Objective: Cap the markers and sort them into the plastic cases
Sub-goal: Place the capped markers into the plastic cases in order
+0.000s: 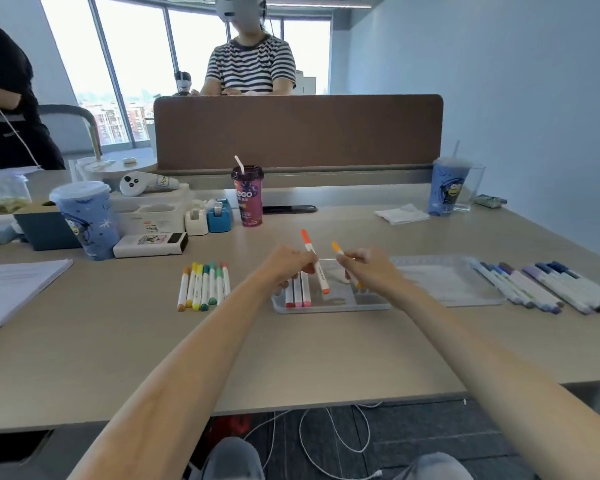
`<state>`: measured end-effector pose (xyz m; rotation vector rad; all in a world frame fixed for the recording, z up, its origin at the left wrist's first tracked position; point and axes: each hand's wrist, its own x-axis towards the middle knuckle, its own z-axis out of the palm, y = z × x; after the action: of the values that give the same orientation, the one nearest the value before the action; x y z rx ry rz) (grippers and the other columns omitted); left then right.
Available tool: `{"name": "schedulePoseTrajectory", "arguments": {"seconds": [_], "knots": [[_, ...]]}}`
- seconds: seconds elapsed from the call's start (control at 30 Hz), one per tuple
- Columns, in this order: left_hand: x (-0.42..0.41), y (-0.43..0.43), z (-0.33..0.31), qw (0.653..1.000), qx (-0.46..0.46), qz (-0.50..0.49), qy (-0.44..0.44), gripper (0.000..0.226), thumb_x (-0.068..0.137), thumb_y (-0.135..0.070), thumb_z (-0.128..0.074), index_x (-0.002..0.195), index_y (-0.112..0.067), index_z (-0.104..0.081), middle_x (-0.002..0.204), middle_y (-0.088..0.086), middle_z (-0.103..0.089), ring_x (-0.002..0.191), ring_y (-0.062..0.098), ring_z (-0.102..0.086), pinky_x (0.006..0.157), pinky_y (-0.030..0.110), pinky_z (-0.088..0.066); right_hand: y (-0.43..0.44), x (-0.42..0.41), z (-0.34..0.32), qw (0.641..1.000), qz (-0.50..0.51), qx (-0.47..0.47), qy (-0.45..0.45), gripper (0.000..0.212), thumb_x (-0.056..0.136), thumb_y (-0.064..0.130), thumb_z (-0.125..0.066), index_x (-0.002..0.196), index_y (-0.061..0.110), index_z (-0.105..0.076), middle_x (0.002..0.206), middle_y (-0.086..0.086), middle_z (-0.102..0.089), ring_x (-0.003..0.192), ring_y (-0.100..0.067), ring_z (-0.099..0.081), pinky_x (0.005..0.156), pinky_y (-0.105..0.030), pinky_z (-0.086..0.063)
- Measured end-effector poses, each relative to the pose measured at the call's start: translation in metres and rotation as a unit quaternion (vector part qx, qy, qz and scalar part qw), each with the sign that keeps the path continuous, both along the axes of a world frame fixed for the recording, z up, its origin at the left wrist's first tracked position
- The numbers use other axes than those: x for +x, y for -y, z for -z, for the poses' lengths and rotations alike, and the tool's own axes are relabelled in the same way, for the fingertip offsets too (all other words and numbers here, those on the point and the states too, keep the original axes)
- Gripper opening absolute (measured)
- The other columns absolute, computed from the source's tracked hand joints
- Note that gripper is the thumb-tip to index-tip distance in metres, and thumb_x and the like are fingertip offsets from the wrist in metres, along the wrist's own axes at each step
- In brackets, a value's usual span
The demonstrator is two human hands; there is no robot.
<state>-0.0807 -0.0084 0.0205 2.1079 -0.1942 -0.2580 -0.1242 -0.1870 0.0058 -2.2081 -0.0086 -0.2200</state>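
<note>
My left hand (289, 263) grips a white marker with orange caps (318, 271), held slanted above a clear plastic case (329, 308). My right hand (368, 268) pinches a yellow-orange marker (337, 248), whose tip points up and left. Three capped markers, red and pink (298, 294), lie side by side in the left part of that case. A second clear case (447, 282) sits to the right. Several capped markers in yellow and green tones (204, 285) lie in a row on the table to the left. Several blue and purple markers (548, 287) lie at the far right.
Two blue cups (85, 220) (447, 188), a purple drink cup (248, 195), tape dispensers (208, 216), a white box (149, 244) and papers (11, 289) stand along the back and left. A brown divider (298, 133) closes the desk's far side; people sit beyond it.
</note>
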Motion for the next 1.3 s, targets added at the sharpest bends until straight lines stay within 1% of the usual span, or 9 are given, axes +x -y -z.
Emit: {"name": "schedulePoseTrajectory", "arguments": {"seconds": [0.13,0.23,0.47,0.63,0.73,0.93,1.1,1.2,1.3], "knots": [[-0.008,0.002,0.002,1.000,-0.002,0.004,0.010,0.027,0.093,-0.029,-0.051,0.092,-0.008,-0.068,0.074,-0.010,-0.065,0.071,0.015,-0.045,0.055,0.025,-0.036,-0.001,0.003,0.007,1.000,0.002,-0.002,-0.004,0.029,0.097,0.040,-0.052,0.107,0.017,-0.067,0.074,0.002,-0.065,0.066,-0.008,-0.058,0.060,-0.019,-0.043],[-0.011,0.002,0.005,1.000,0.005,0.006,0.022,0.026,0.095,-0.030,-0.051,0.083,-0.013,-0.067,0.073,-0.009,-0.065,0.067,0.014,-0.043,0.053,0.023,-0.036,-0.005,0.004,0.008,1.000,-0.001,-0.008,0.000,0.034,0.099,0.040,-0.048,0.112,0.015,-0.067,0.077,0.000,-0.065,0.071,-0.009,-0.058,0.064,-0.021,-0.043],[-0.011,0.001,0.008,0.999,-0.008,-0.003,0.033,0.030,0.094,-0.028,-0.054,0.070,-0.017,-0.068,0.073,-0.004,-0.069,0.065,0.015,-0.044,0.052,0.023,-0.034,-0.007,0.007,0.008,0.999,0.022,0.023,-0.009,0.027,0.095,0.032,-0.055,0.105,0.011,-0.069,0.075,0.001,-0.069,0.067,-0.004,-0.058,0.059,-0.022,-0.041],[-0.011,0.000,0.007,0.999,0.016,0.010,0.041,0.021,0.091,-0.025,-0.057,0.072,-0.017,-0.064,0.075,-0.004,-0.064,0.062,0.011,-0.043,0.055,0.024,-0.036,-0.004,0.007,0.002,0.996,0.039,0.063,-0.038,0.016,0.089,0.024,-0.058,0.090,0.013,-0.069,0.085,0.003,-0.073,0.066,-0.008,-0.057,0.055,-0.023,-0.041],[-0.010,0.001,0.008,0.999,0.020,0.016,0.042,0.017,0.089,-0.024,-0.058,0.080,-0.013,-0.067,0.075,0.000,-0.060,0.060,0.011,-0.041,0.054,0.024,-0.034,0.000,0.008,-0.001,0.992,0.034,0.084,-0.086,0.015,0.087,0.023,-0.061,0.094,0.012,-0.067,0.084,0.001,-0.074,0.057,-0.009,-0.056,0.048,-0.022,-0.042],[-0.005,0.007,0.010,0.999,0.014,0.021,0.041,0.019,0.092,-0.023,-0.057,0.077,-0.017,-0.065,0.077,-0.008,-0.063,0.078,0.010,-0.054,0.065,0.020,-0.039,0.003,0.011,-0.002,0.990,0.024,0.068,-0.125,0.017,0.091,0.028,-0.066,0.099,0.013,-0.066,0.084,0.004,-0.074,0.057,-0.004,-0.061,0.047,-0.019,-0.040],[0.003,0.010,0.013,1.000,0.002,0.008,0.015,0.021,0.094,-0.023,-0.058,0.076,-0.016,-0.066,0.083,0.000,-0.067,0.092,0.019,-0.058,0.074,0.027,-0.041,0.003,0.015,0.000,0.986,0.013,0.101,-0.129,0.017,0.091,0.024,-0.067,0.100,0.010,-0.068,0.085,0.001,-0.074,0.061,-0.005,-0.067,0.046,-0.021,-0.038],[0.007,0.011,0.015,1.000,0.021,0.009,0.014,0.022,0.094,-0.023,-0.058,0.075,-0.016,-0.066,0.091,0.007,-0.069,0.087,0.018,-0.057,0.065,0.022,-0.040,0.003,0.018,0.002,0.986,0.009,0.103,-0.130,0.017,0.092,0.023,-0.065,0.100,0.008,-0.068,0.089,-0.003,-0.075,0.063,-0.008,-0.068,0.042,-0.021,-0.036],[0.010,0.010,0.017,0.999,0.038,0.005,0.018,0.019,0.094,-0.022,-0.057,0.081,-0.014,-0.066,0.086,0.006,-0.067,0.074,0.013,-0.060,0.064,0.021,-0.044,0.003,0.021,0.002,0.986,0.014,0.100,-0.133,0.015,0.092,0.022,-0.065,0.097,0.009,-0.068,0.091,-0.006,-0.075,0.068,-0.012,-0.070,0.040,-0.022,-0.036]]}}
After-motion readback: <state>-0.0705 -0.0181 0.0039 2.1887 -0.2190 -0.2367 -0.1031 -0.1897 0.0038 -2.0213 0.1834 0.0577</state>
